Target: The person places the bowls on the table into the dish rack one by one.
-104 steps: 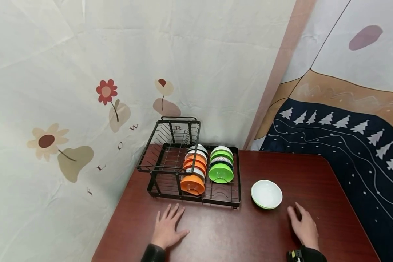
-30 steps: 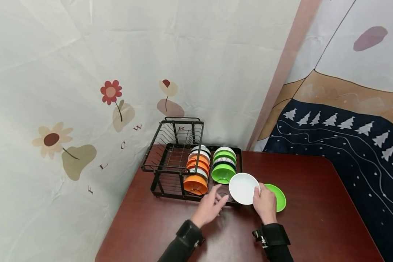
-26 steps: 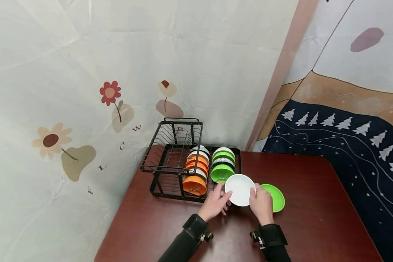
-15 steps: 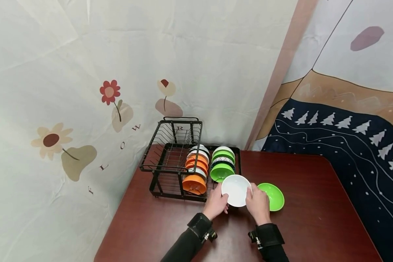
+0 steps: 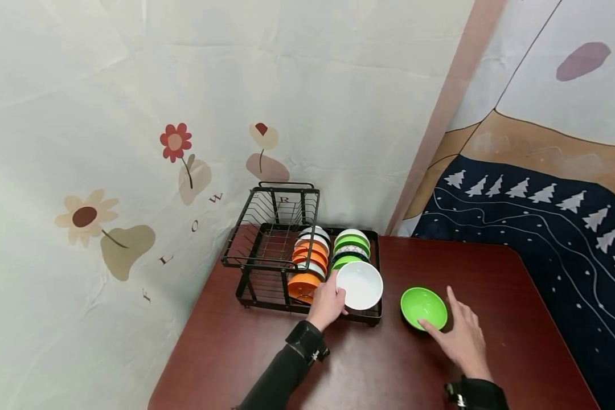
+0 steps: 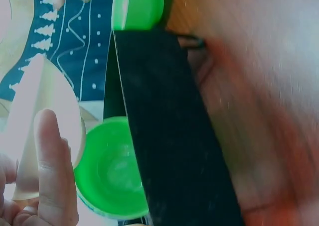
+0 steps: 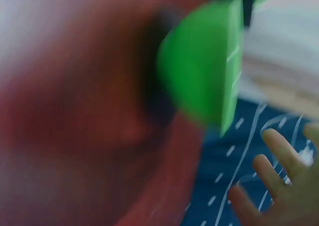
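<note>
White bowl (image 5: 359,285) one, green bowl (image 5: 423,307) one

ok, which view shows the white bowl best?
Head view: the whole white bowl shows, tilted at the rack's front, held by the left hand. Left wrist shows only its edge, close up; the right wrist view, blurred, doesn't show it.

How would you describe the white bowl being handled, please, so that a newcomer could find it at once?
Start at the black wire dish rack in the back left corner of the dark red table. At its front right end, the left hand holds a white bowl on edge before the rows of racked bowls. It alone is held, and it shows its plain white inside, unlike the green bowl lying on the table.
</note>
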Tool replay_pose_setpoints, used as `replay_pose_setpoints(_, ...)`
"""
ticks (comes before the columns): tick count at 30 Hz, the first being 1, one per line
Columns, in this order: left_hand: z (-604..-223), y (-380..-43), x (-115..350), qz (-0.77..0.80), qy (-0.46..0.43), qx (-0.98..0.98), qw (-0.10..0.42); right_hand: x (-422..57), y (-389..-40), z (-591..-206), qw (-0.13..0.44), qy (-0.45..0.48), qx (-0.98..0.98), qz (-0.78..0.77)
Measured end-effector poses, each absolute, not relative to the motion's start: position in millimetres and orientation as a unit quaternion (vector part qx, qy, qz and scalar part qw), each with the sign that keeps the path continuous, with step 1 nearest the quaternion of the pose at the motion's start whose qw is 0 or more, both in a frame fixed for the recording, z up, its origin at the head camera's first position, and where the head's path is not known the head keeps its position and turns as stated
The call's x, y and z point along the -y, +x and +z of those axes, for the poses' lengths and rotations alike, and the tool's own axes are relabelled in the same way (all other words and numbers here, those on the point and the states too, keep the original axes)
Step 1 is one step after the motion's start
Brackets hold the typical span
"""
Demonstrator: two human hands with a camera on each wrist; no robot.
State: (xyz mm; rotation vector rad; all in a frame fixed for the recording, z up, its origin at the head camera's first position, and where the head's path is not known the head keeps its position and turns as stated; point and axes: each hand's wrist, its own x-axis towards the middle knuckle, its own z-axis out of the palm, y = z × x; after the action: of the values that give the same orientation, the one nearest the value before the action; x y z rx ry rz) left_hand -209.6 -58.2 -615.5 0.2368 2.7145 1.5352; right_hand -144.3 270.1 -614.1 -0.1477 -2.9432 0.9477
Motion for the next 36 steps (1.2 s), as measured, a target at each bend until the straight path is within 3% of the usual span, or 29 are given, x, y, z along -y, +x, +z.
replay_pose_setpoints(2, -627, -218, 62, 0.483, 0.081, -0.872, -0.009, -292, -140, -624, -0.043, -0.050, 0.956, 0.285)
replay_pose_setpoints(6, -616, -220, 67, 0.458, 0.087, -0.884, -0.035, -321, -133, -642, -0.147, -0.051, 0.951, 0.267)
replay_pose_setpoints(11, -652, -249, 72, 0.331, 0.124, -0.922, -0.156, -331, -124, -656, -0.223, -0.060, 0.935, 0.268)
replay_pose_setpoints(13, -655, -256, 71, 0.271, 0.132, -0.934, -0.191, -332, -121, -660, -0.233, -0.062, 0.932, 0.270)
replay_pose_setpoints(20, -582, -236, 59, 0.136, 0.179, -0.945, -0.238, -334, -119, -669, -0.232, -0.058, 0.933, 0.270)
replay_pose_setpoints(28, -591, -243, 53, -0.020, 0.250, -0.928, -0.275, -333, -120, -671, -0.235, -0.059, 0.933, 0.268)
replay_pose_setpoints(36, -603, -250, 47, -0.056, 0.268, -0.917, -0.290, -333, -120, -671, -0.234, -0.061, 0.932, 0.268)
